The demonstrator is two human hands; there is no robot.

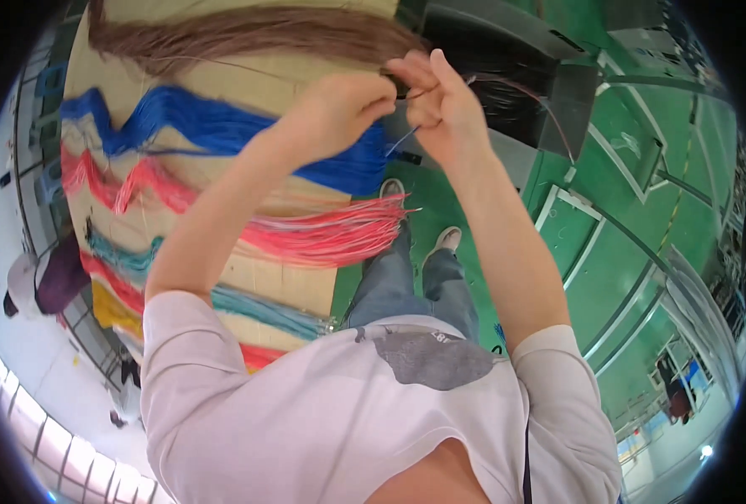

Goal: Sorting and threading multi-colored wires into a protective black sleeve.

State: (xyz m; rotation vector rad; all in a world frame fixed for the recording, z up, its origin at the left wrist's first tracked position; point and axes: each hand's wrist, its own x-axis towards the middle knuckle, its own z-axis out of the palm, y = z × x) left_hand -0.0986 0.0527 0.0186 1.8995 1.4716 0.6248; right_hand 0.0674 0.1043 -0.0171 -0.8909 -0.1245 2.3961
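My left hand (348,109) and my right hand (447,109) are raised close together at the table's far right corner, fingers pinched. Between them runs a short stretch of thin dark wire, partly hidden by the fingers. From my right hand a thin reddish-brown wire (536,99) arcs out and hangs down, with a small pale piece at its end. A thin blue wire (402,140) shows just below the same hand. Beneath my left hand and forearm lies a wavy bundle of blue wires (180,118). Beyond it stretches a long brown wire bundle (255,38).
Pink-red wires (331,235), teal wires (276,311) and a yellow bundle (117,309) lie nearer on the wooden tabletop (314,281). At the far right stands a dark bin (507,76) with black contents. Metal frames (570,227) stand on the green floor. Another person (54,281) is at the left.
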